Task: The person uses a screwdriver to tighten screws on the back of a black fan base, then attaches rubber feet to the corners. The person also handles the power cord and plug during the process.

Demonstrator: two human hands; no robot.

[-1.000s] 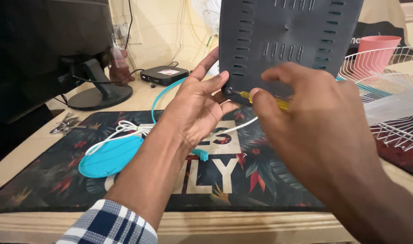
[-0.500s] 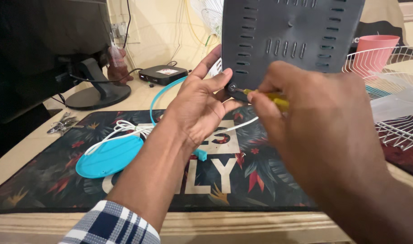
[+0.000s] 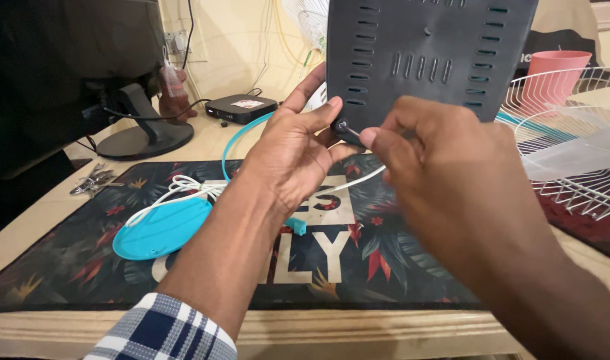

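- My right hand (image 3: 445,173) has rolled over since a moment ago: the yellow handle that showed between my fingers then is now hidden under them, so I can't see the tool at all in this view.
- I judge that roll to be a turn on the screw (image 3: 340,125) at the lower left corner of the dark slotted panel (image 3: 425,60), so the work at that corner looks under way, not finished.
- That hand is curled closed, thumb and forefinger pinched together right at the screw; it is surely closed on something, but whether that is the handle I can't tell from here.
- My left hand (image 3: 295,157) is spread open and grips nothing; its forefinger tip presses against the panel just beside the screw, and the thumb points up along the panel's left edge, steadying it.
- The panel stands upright in front of me, above the patterned mat (image 3: 78,267), and has barely shifted.
- The screw sits between my two hands, touching or almost touching both fingertips.
- On the mat to the left lie a turquoise oval piece (image 3: 161,229) and a white cable (image 3: 178,190), well apart from either hand; a white wire grille (image 3: 571,160) lies to the right.
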